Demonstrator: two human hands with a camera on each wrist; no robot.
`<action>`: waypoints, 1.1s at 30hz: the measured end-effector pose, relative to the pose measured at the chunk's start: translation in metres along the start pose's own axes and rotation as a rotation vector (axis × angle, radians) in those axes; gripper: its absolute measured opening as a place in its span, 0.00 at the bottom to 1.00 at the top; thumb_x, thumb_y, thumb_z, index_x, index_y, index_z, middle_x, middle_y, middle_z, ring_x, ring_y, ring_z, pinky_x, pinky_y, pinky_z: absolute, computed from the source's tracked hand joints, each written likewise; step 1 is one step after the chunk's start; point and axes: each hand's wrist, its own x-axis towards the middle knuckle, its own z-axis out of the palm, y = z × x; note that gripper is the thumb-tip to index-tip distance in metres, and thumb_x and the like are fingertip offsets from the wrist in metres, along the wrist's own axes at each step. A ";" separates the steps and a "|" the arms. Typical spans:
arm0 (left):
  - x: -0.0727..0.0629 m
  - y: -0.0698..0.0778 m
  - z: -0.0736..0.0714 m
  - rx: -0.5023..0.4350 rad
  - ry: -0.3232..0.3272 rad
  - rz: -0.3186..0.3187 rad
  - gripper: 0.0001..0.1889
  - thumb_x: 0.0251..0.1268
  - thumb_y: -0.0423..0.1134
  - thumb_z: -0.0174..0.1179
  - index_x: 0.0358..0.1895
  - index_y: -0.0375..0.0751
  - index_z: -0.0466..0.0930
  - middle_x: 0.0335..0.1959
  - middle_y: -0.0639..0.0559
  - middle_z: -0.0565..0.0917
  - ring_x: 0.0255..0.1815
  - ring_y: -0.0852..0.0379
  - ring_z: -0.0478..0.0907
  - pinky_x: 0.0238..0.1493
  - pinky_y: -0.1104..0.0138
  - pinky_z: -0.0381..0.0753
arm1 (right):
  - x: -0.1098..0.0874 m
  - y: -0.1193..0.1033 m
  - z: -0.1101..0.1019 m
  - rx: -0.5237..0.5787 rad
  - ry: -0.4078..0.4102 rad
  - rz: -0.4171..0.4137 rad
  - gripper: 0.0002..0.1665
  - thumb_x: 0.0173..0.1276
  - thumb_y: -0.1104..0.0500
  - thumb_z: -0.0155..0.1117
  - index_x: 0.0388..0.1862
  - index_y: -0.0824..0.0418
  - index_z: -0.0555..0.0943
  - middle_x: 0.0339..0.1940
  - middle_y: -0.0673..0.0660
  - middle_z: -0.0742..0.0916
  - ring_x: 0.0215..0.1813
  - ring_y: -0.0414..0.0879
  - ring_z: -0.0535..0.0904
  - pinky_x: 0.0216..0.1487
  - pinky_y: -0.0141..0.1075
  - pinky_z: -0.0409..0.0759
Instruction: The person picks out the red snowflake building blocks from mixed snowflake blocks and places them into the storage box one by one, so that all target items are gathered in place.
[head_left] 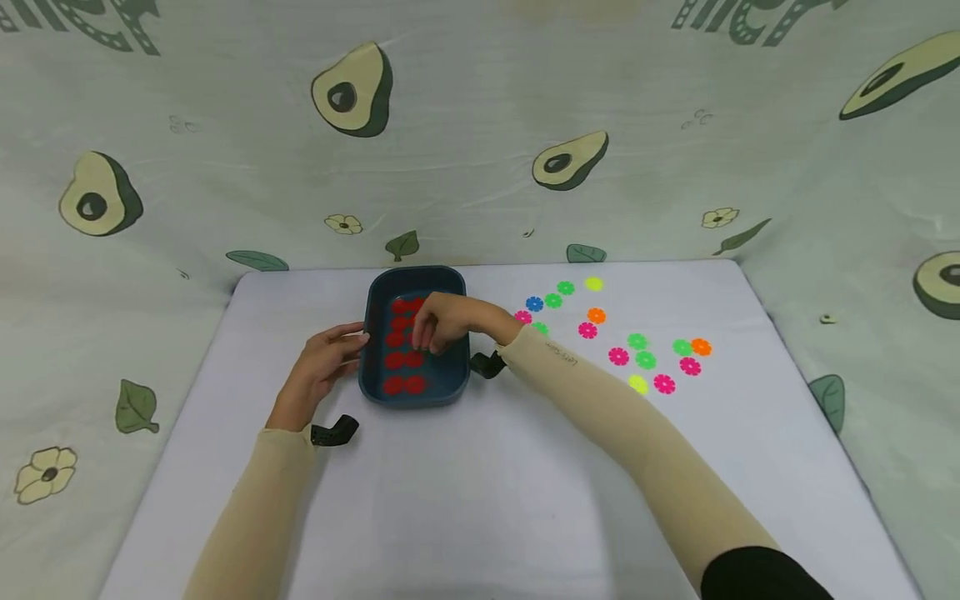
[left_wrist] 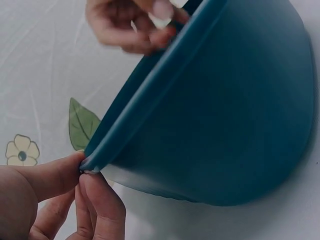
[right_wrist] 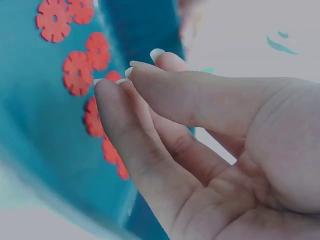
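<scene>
A deep blue plastic tub [head_left: 448, 379] stands on the white table with rounded corners and a turned rim. My left hand [head_left: 322, 362] pinches its left rim between thumb and fingers, plainly seen in the left wrist view. Inside, red notched plastic discs [head_left: 394, 361] lie flat in rows on the bottom. My right hand [head_left: 450, 317] reaches in over the tub's right wall, fingers bent loosely downward above the discs. In the right wrist view, the fingertips [right_wrist: 107, 92] overlap several red discs [right_wrist: 78, 73], and nothing shows between thumb and fingers.
To the tub's right, loose notched discs lie scattered: pink [head_left: 618, 357], green [head_left: 637, 342], orange [head_left: 596, 316], yellow [head_left: 594, 284] and one blue [head_left: 534, 304]. My right forearm [head_left: 600, 417] crosses just in front of them. A patterned cloth [head_left: 465, 167] hangs behind the table.
</scene>
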 end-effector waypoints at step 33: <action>-0.001 -0.006 -0.011 0.041 -0.109 0.019 0.37 0.80 0.47 0.62 0.83 0.37 0.58 0.50 0.68 0.79 0.46 0.68 0.77 0.48 0.73 0.80 | -0.169 0.085 -0.026 0.201 0.317 0.111 0.18 0.71 0.73 0.67 0.60 0.72 0.83 0.61 0.71 0.85 0.62 0.65 0.84 0.59 0.43 0.86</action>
